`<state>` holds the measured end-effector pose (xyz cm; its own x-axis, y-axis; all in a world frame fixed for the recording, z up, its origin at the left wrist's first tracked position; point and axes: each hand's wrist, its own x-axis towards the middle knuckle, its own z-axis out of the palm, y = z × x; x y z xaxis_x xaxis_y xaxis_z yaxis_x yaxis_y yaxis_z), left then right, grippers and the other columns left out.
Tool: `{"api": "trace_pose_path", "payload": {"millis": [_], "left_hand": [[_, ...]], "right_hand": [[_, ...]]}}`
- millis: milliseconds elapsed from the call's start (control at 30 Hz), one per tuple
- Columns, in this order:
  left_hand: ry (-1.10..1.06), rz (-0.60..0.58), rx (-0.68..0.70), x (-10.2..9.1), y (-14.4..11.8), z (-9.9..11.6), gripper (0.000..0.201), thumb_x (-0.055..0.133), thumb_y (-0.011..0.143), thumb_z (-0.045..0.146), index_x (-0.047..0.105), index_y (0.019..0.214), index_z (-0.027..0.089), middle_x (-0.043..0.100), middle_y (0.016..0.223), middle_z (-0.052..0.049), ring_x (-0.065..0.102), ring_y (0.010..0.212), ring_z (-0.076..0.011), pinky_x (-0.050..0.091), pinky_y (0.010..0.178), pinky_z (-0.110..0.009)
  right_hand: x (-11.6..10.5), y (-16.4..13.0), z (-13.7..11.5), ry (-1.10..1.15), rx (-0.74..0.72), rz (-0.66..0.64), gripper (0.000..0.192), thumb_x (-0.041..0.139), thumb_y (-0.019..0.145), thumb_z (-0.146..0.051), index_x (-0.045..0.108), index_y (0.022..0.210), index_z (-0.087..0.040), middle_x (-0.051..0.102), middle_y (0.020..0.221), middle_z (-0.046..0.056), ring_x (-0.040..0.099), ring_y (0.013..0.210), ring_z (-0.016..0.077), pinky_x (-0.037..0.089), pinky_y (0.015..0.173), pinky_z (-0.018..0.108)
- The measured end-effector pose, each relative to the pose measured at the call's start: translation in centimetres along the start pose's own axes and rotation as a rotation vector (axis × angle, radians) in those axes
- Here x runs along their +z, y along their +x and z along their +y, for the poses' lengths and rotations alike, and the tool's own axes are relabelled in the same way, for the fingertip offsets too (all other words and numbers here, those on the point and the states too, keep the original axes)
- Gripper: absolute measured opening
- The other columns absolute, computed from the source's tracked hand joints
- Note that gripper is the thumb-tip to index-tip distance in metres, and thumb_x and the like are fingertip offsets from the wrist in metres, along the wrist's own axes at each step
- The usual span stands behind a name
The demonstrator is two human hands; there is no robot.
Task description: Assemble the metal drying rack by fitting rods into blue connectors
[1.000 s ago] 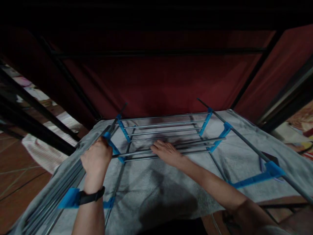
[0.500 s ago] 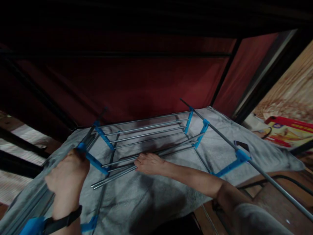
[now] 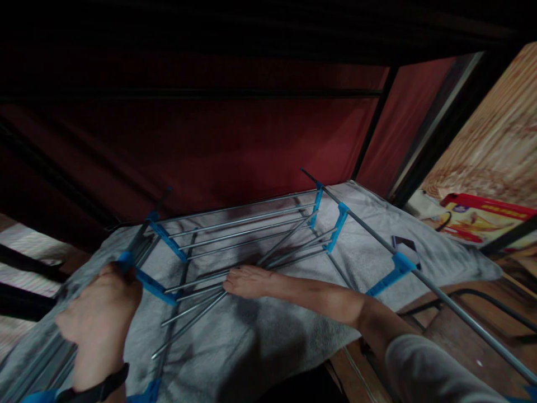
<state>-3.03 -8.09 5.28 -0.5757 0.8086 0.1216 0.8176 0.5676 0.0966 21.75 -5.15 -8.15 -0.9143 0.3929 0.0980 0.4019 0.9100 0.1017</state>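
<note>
While the left hand (image 3: 98, 316) clenches the rack (image 3: 247, 224) rail at eight o'clock, the right hand (image 3: 247, 281), fingers flat, presses loose rods (image 3: 193, 313) still unseated, assembly seemingly half done.

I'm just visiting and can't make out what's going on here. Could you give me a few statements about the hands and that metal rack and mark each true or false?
1. The left hand grips the rack's side rail at a blue bracket. True.
2. The right hand is raised in the air, clear of everything. False: it rests on loose metal rods.
3. The rack lies on a grey cloth. True.
4. The brackets are red. False: they are blue.
5. A dark band circles the left wrist. True.
</note>
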Motion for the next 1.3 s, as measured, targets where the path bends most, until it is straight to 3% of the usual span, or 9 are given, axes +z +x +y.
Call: {"api": "trace_pose_path", "payload": {"millis": [100, 333, 733, 867, 967, 1100, 1200, 1300], "left_hand": [[0.092, -0.088, -0.061, -0.7, -0.7, 0.5, 0.059, 0.033, 0.097, 0.047, 0.061, 0.135, 0.013, 0.066, 0.129, -0.029, 0.066, 0.117, -0.0466, 0.053, 0.089, -0.053], [0.113, -0.083, -0.057, -0.8, -0.9, 0.9, 0.063, 0.029, 0.098, 0.051, 0.058, 0.135, 0.009, 0.065, 0.131, -0.028, 0.065, 0.119, -0.0454, 0.052, 0.090, -0.052], [0.159, -0.062, -0.006, -0.9, -1.3, 0.9, 0.068, 0.022, 0.097, 0.056, 0.055, 0.134, 0.009, 0.065, 0.128, -0.028, 0.066, 0.115, -0.0453, 0.052, 0.088, -0.051], [0.144, -0.080, -0.015, -0.7, -1.2, 0.8, 0.070, 0.021, 0.097, 0.056, 0.055, 0.135, 0.009, 0.065, 0.129, -0.029, 0.066, 0.116, -0.0468, 0.051, 0.091, -0.053], [0.110, -0.042, 0.003, -0.5, -1.3, 0.6, 0.076, 0.016, 0.096, 0.059, 0.056, 0.134, 0.006, 0.065, 0.126, -0.030, 0.065, 0.117, -0.0484, 0.050, 0.093, -0.054], [0.147, 0.002, 0.029, 0.1, -1.6, 0.2, 0.076, 0.015, 0.096, 0.061, 0.057, 0.131, 0.007, 0.068, 0.118, -0.028, 0.067, 0.110, -0.0473, 0.051, 0.089, -0.053], [0.160, 0.035, 0.039, 0.9, -1.4, -0.1, 0.079, 0.014, 0.095, 0.064, 0.057, 0.129, 0.006, 0.069, 0.112, -0.027, 0.069, 0.104, -0.0464, 0.052, 0.086, -0.052], [0.050, 0.026, 0.037, 1.8, -0.6, -0.6, 0.081, 0.018, 0.093, 0.069, 0.055, 0.131, 0.009, 0.067, 0.119, -0.029, 0.065, 0.111, -0.0498, 0.049, 0.089, -0.059]], "right_hand": [[0.8, -0.5, -0.1, -0.048, -0.007, 0.027, 0.019, 0.042, 0.105, -0.023, 0.060, 0.106, -0.016, 0.070, 0.101, 0.008, 0.064, 0.099, 0.0187, 0.052, 0.081, 0.031], [1.1, -0.1, 0.4, -0.039, -0.051, 0.032, 0.024, 0.046, 0.105, -0.034, 0.061, 0.108, -0.015, 0.070, 0.098, 0.009, 0.065, 0.098, 0.0195, 0.051, 0.080, 0.032], [-0.8, 3.1, 3.8, 0.006, 0.036, 0.032, 0.033, 0.036, 0.109, -0.043, 0.058, 0.112, -0.018, 0.069, 0.110, 0.007, 0.062, 0.106, 0.0181, 0.049, 0.080, 0.029], [-0.3, 4.8, 0.1, 0.020, -0.096, 0.055, 0.035, 0.034, 0.110, -0.041, 0.058, 0.112, -0.017, 0.070, 0.103, 0.007, 0.065, 0.099, 0.0180, 0.050, 0.075, 0.030], [1.1, 5.1, -4.5, 0.004, -0.180, 0.115, 0.026, 0.035, 0.107, -0.019, 0.060, 0.106, -0.016, 0.070, 0.095, 0.006, 0.067, 0.090, 0.0178, 0.051, 0.070, 0.031], [3.7, 3.9, -9.0, 0.045, -0.085, 0.090, 0.020, 0.042, 0.102, -0.016, 0.062, 0.103, -0.016, 0.071, 0.091, 0.005, 0.068, 0.086, 0.0181, 0.049, 0.058, 0.029], [6.1, 2.3, -9.9, 0.138, 0.021, -0.007, 0.020, 0.044, 0.104, -0.027, 0.063, 0.106, -0.020, 0.074, 0.094, 0.003, 0.069, 0.087, 0.0167, 0.050, 0.056, 0.026], [7.8, 0.4, -9.3, 0.181, 0.087, -0.059, 0.025, 0.045, 0.106, -0.035, 0.065, 0.108, -0.020, 0.075, 0.096, 0.003, 0.069, 0.093, 0.0175, 0.054, 0.064, 0.027]]}}
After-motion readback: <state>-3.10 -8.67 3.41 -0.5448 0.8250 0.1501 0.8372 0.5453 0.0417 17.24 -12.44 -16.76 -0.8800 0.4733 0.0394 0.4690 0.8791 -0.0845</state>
